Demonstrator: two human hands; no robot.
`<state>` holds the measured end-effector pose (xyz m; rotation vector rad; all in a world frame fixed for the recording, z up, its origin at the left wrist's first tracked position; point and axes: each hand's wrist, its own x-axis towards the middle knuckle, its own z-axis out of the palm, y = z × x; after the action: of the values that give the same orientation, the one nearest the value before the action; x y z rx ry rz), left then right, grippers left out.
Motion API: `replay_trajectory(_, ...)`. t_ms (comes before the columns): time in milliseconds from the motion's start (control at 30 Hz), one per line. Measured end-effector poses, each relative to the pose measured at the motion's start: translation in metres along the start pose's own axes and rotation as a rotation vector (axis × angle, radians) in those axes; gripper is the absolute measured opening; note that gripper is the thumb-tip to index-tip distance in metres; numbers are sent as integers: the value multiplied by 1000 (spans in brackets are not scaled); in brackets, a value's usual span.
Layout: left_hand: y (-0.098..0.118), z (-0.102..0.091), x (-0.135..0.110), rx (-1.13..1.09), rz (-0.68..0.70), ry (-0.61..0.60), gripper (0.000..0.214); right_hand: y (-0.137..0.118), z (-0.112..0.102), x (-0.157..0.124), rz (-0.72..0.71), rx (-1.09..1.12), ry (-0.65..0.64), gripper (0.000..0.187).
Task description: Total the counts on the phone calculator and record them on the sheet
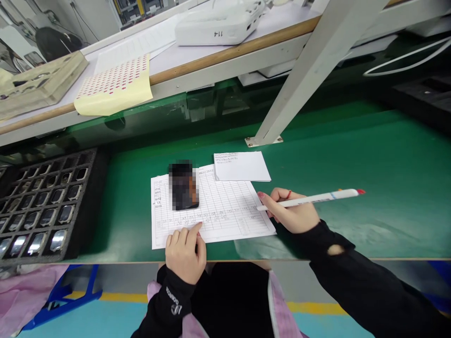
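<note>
A printed form [225, 211] with a table grid and handwriting lies on the green bench. My left hand [186, 251] rests on its lower edge, index finger stretched out and the other fingers loosely bent, holding nothing. In my right hand [294, 211] is a white pen [326, 196] with a red end, which slants out to the right. The pen's other end is at the form's right side. A dark, pixelated phone-like object [183, 188] sits on the form's upper left. A small stack of white paper [243, 166] overlaps the form's top edge.
At the left stands a black foam tray [75, 206] with several small glossy parts in its pockets. A white slanted post [299, 80] is bolted to the bench [352, 164]. Above, a shelf carries a yellow sticker sheet [116, 101] and a white device [218, 28]. A dark tray [426, 101] is at far right.
</note>
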<state>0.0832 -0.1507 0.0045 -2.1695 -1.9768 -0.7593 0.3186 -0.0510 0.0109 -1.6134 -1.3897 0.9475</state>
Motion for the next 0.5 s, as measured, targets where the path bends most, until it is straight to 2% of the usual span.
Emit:
replay_trajectory(233, -2, 2, 0, 0, 15, 29, 29, 11, -1, 14, -94, -25, -70, 42)
replay_trajectory(500, -1, 2, 0, -12, 11, 25, 29, 10, 2, 6, -152, -103, 8, 40)
